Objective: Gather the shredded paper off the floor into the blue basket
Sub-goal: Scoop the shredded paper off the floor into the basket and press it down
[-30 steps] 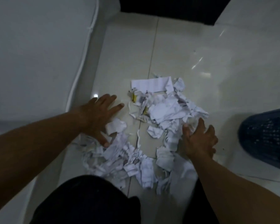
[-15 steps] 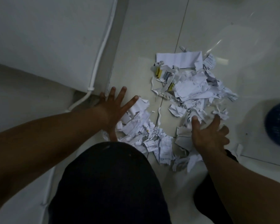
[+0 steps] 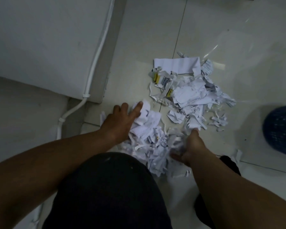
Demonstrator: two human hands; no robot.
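White shredded paper lies on the pale tiled floor in two heaps. The near heap [image 3: 155, 142] is bunched between my hands, just beyond my dark-clothed knee. My left hand [image 3: 120, 119] presses against its left side with fingers stretched out over the scraps. My right hand [image 3: 191, 146] stands on edge against its right side, thumb up, with the fingers reaching into the paper. The far heap [image 3: 191, 95] holds larger torn sheets and yellow-marked bits. The blue basket [image 3: 281, 129] stands at the right edge, partly cut off.
A white wall corner with a white cable [image 3: 96, 58] running down it stands at the left. A few stray scraps [image 3: 237, 156] lie on the floor between my right arm and the basket. My dark knee [image 3: 106, 192] fills the lower middle.
Both hands have swept inward toward each other, pushing the near scraps into a tighter heap. My right hand turned from flat to edge-on. The view shifted slightly.
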